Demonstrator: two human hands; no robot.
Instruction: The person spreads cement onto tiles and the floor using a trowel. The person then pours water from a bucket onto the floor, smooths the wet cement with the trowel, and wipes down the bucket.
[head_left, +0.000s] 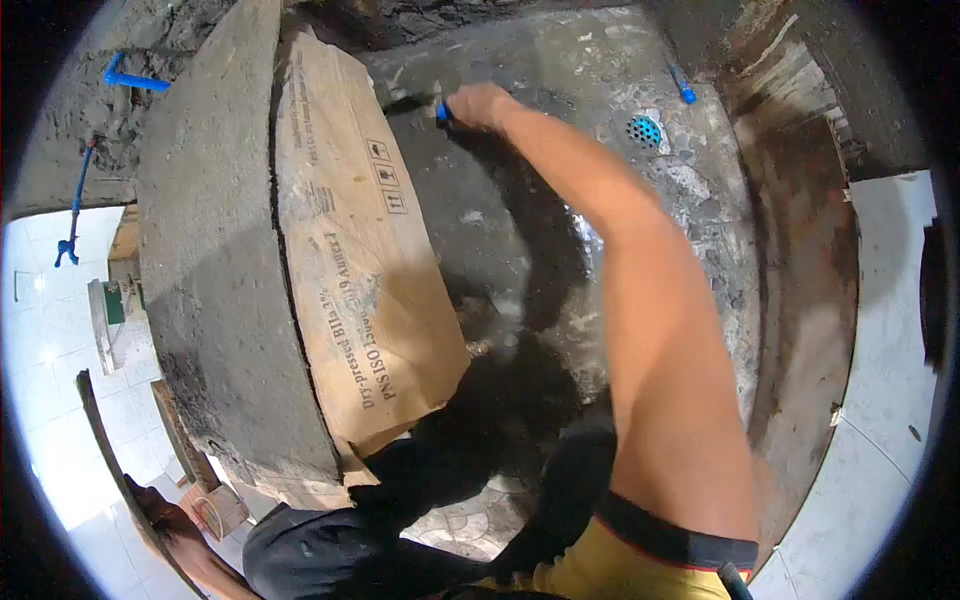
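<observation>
My right hand (480, 107) is at the far part of the rough grey floor (480, 240), fingers closed round a small blue-ended object (443, 113). A dark streak lies just left of it; whether that is part of the object or shadow I cannot tell. At the lower left my left hand (168, 515) grips a long thin strip (105, 440), which looks curved in this wide view. Beside my right arm, a flattened cardboard piece (345, 230) with printing hangs along the edge of the cement-covered ledge (215, 240).
A round blue drain grate (644, 131) sits in the floor, with a blue pipe end (686, 92) nearby. Blue pipe fittings (135, 75) stick out of the left wall. White tiles (50, 350) lie at left; a brown board (810, 280) borders the right side.
</observation>
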